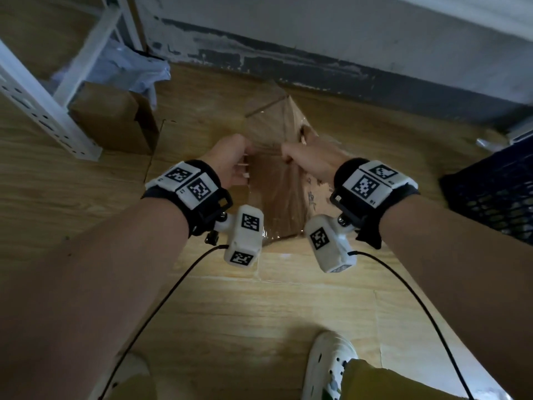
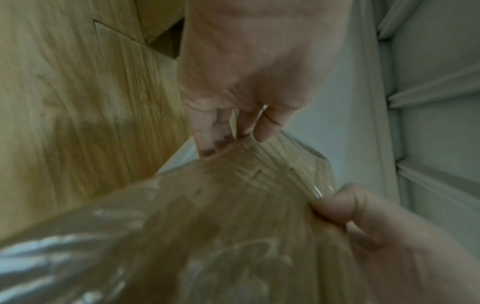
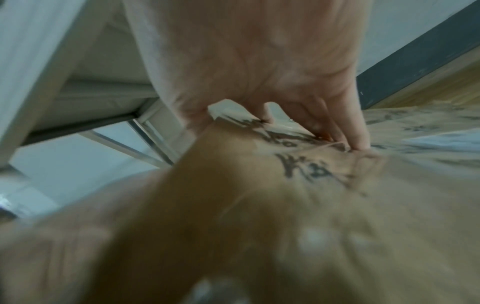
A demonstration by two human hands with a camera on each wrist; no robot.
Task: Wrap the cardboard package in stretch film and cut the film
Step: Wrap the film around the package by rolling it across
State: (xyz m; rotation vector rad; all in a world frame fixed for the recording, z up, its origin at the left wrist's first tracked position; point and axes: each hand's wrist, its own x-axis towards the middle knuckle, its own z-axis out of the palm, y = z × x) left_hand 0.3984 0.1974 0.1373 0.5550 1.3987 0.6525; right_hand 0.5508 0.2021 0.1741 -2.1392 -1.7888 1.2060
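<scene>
Package: the cardboard package (image 1: 277,180) stands on the wooden floor (image 1: 86,197), tilted, with one corner toward our feet and the far end toward the wall (image 1: 317,30). We hold it between both hands.
Film: stretch film (image 2: 221,205) covers the package surface; glossy wrinkles and highlights show in the left wrist view and along the near corner in the head view. We cannot tell where the roll is.
Left hand: our left hand (image 1: 230,163) sits on the left edge of the package. In the left wrist view its fingers (image 2: 207,144) point down and touch the film-covered edge with their tips; the fingers are mostly straight and close together, pressing rather than pinching.
Right hand: our right hand (image 1: 311,160) sits on the upper right face of the package. In the right wrist view its fingers (image 3: 358,133) press straight down onto the film over the dark printed characters (image 3: 298,164). In the left wrist view the thumb (image 2: 345,205) lies bent against the package edge. We cannot tell whether it nips a fold of film.
Markings: handwritten dark characters (image 1: 313,194) sit on the right face of the package, under the film.
Surroundings: a second brown box (image 1: 112,119) stands to the left beside a white metal rack (image 1: 43,111); a dark plastic crate (image 1: 496,194) stands to the right. Our white shoe (image 1: 328,368) is near the lower edge.
</scene>
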